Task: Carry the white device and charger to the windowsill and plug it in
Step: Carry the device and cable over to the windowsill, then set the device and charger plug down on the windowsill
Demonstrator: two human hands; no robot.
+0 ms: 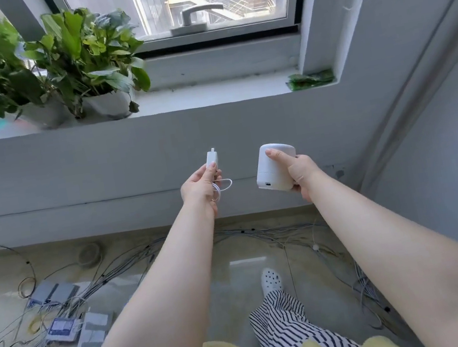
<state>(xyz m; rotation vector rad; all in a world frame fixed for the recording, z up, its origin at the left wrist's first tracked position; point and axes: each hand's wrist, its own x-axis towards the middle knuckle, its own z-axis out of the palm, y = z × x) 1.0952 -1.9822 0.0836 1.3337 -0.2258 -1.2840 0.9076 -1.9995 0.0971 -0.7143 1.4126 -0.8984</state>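
While I face the windowsill | left hand pinches charger | right hand grips white device | neither set down, unplugged

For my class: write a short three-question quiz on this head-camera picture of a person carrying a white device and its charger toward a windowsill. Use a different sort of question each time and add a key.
1. True or false: the white device already stands on the windowsill.
2. Which hand has the charger in its grip?
A. left hand
B. right hand
C. neither
3. Fill in the missing word: at the left end of the windowsill stand potted ____.

Key
1. False: it is held in the air below the sill, in front of the wall.
2. A; the white cable loops out beside that hand.
3. plants
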